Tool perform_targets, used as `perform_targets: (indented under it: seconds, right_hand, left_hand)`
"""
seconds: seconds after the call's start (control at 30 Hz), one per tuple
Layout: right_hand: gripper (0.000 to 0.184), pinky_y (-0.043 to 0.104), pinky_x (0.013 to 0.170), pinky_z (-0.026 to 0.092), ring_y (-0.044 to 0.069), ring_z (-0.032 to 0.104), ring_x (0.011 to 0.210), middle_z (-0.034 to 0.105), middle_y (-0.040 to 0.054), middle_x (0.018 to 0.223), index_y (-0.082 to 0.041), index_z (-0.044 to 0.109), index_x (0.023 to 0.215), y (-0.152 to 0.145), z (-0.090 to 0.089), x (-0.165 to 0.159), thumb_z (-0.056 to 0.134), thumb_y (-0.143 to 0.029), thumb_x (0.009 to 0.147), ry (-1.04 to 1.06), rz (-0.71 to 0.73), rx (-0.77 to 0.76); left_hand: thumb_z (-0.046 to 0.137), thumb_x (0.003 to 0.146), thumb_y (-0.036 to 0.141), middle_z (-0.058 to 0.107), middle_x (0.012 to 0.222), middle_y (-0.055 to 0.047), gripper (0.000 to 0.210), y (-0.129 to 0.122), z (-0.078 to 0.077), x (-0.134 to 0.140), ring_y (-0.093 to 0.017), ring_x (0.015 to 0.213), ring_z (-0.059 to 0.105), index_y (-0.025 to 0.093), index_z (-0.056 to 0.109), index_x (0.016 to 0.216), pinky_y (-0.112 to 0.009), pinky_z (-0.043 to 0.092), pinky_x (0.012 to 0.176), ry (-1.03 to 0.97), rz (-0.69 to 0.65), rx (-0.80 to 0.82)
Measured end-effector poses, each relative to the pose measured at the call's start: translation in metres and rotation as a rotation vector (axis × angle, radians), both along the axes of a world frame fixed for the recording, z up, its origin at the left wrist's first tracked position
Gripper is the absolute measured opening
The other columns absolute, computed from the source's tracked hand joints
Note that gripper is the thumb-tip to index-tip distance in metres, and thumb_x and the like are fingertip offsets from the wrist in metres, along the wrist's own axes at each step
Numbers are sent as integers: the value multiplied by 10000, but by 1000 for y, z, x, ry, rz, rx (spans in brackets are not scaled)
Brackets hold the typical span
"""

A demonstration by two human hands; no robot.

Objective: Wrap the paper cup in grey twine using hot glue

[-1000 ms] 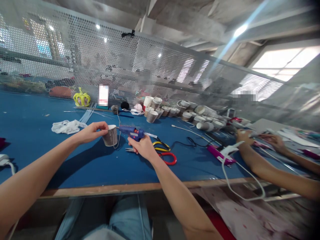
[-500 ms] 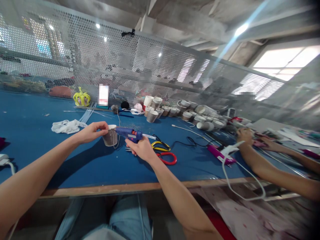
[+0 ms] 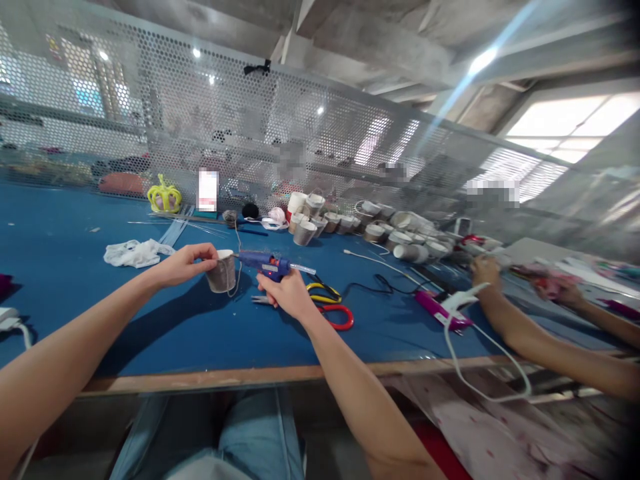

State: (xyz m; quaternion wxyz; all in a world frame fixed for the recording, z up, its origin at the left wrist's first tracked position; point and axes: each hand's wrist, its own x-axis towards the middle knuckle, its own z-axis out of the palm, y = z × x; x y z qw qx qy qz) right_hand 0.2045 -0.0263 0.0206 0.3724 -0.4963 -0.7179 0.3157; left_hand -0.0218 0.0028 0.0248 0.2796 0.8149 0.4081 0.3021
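Observation:
My left hand (image 3: 193, 265) grips a small grey cup (image 3: 221, 276) by its rim, thumb and fingers closed on the left side. A thin cord (image 3: 239, 270) hangs from the cup's right side. My right hand (image 3: 286, 289) is wrapped round a blue glue gun (image 3: 265, 263) with a clear glue stick (image 3: 303, 269) jutting from its back. The gun's nozzle points left, close to the cup's upper right side; whether it touches is unclear. Under and beside my right hand lie red-handled scissors (image 3: 339, 318) and a yellow-handled tool (image 3: 325, 292).
Several similar cups (image 3: 303, 232) stand in clusters at the back. White crumpled cloth (image 3: 135, 253) lies left. A purple glue gun (image 3: 440, 311) with a white cable rests right, near a co-worker's arms (image 3: 525, 320). A perforated screen (image 3: 240, 120) closes the back; the table edge (image 3: 210, 380) runs in front.
My right hand has drawn the blue glue gun slightly right, away from the cup. The cup in my left hand is nearly still. The co-worker's far hand has shifted.

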Motion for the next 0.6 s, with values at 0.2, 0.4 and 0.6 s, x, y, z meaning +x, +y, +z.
perform_targets:
  seconds: [0.2,0.4,0.6]
  right_hand:
    - [243,191,346,364,72,404,296,440,-30,328,-151,531,513,6,-5,1,506,-303,701,35,-34,-19]
    - [204,193,351,341,76,429,342,480,-31,411,-144,512,558,26,-7,13,572,-317,647,133,-169,-65]
    - [213,193,490,403,89,511,484,586,32,556,-124,555,567,60,-6,35,569,-296,692,-49,-350,-86]
  left_hand:
    - [412,763,324,556,733,-17,186,1,-1,-1,-131,694,508,167,513,766,-236,407,669,3,-14,-1]
    - [413,763,295,572,766,-35,185,1,-1,-1,-137,722,521,147,521,784,-256,410,692,0,-13,16]
    - [413,759,278,560,734,-21,172,1,0,-1,-130,702,511,143,520,766,-249,407,673,21,4,63]
